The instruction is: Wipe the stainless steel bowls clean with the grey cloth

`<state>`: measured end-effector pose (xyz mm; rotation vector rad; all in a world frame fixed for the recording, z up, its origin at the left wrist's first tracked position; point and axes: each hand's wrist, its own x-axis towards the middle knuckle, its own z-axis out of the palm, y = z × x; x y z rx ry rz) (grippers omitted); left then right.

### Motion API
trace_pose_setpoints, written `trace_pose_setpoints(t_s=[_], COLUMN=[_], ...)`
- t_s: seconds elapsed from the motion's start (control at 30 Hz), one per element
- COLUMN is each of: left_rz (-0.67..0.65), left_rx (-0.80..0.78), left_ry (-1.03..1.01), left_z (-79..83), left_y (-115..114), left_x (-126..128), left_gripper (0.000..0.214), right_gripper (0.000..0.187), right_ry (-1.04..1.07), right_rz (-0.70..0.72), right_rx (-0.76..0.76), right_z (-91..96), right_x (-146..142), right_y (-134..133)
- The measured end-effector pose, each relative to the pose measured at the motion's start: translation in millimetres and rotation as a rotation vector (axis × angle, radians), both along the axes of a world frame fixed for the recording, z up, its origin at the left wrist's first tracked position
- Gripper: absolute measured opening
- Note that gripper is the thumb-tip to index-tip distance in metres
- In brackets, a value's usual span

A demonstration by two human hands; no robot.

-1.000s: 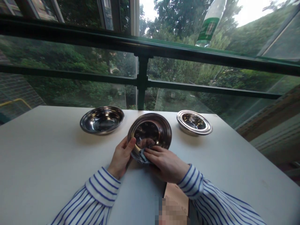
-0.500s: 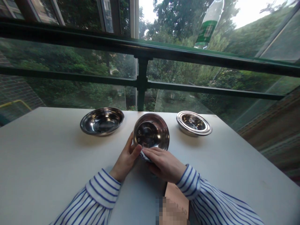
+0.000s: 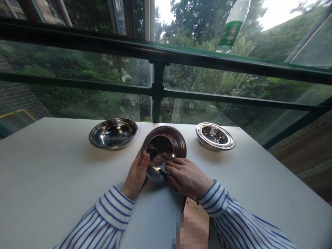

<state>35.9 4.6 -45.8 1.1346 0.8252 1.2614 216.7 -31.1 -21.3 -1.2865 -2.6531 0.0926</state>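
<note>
A shiny metal bowl (image 3: 178, 143) is tilted toward me above the middle of the white table (image 3: 52, 180). My left hand (image 3: 136, 174) grips its left rim, thumb on the near side and fingers behind. In my right hand (image 3: 188, 176) is a bunched, dark-patterned cloth (image 3: 165, 167), pressed against the inner wall at the bowl's lower right. Most of the cloth is hidden under the fingers. A wide metal bowl (image 3: 113, 134) rests at the back left, and metal bowls with a broad rim (image 3: 229, 143), seemingly stacked, rest at the back right.
Under my right wrist lies a pinkish phone-like slab (image 3: 199, 214), partly pixelated. A green railing (image 3: 158, 90) with glass stands just beyond the table's far edge. A clear bottle with a green label (image 3: 230, 33) is upright on the top rail.
The bowl has turned and tipped further open toward me, shifting slightly left. My right hand has moved with the cloth from the near rim to the inside wall.
</note>
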Motion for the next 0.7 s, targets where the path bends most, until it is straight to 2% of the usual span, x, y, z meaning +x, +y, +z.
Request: trace_pose_setpoints(t_s=[0.17, 0.43, 0.57, 0.7], left_rz=[0.071, 0.036, 0.035, 0.034], left_rx=[-0.020, -0.007, -0.012, 0.008], left_ry=[0.031, -0.003, 0.017, 0.036], left_z=[-1.4, 0.2, -3.2, -4.8], left_y=[-0.2, -0.4, 0.1, 0.1], left_x=[-0.2, 1.8, 1.6, 1.5], left_gripper=[0.056, 0.060, 0.057, 0.055], right_gripper=[0.034, 0.024, 0.028, 0.040], right_ry=[0.110, -0.026, 0.023, 0.061], right_rz=[0.166, -0.019, 0.063, 0.115], right_rx=[-0.036, 0.003, -0.036, -0.091], right_z=[-1.7, 3.0, 2.2, 3.9], right_x=[-17.4, 3.4, -3.9, -5.4], right_y=[-2.2, 3.3, 0.5, -1.5])
